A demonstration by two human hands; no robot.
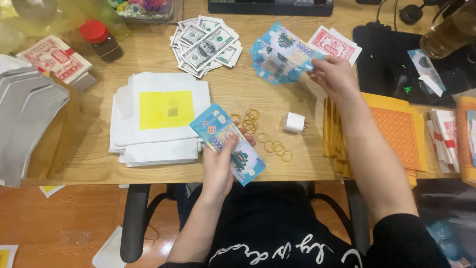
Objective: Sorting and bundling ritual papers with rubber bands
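My left hand holds a small stack of blue printed paper notes over the near edge of the wooden desk. My right hand reaches to the far side and grips the edge of a fanned pile of the same blue notes. Between the two hands lie several loose yellow rubber bands and a small white plug block.
A stack of white paper with a yellow square lies left. Green-grey banknote-style sheets sit behind it. Red-printed sheets, orange paper stacks, a red-lidded jar, a black mat and a glass surround.
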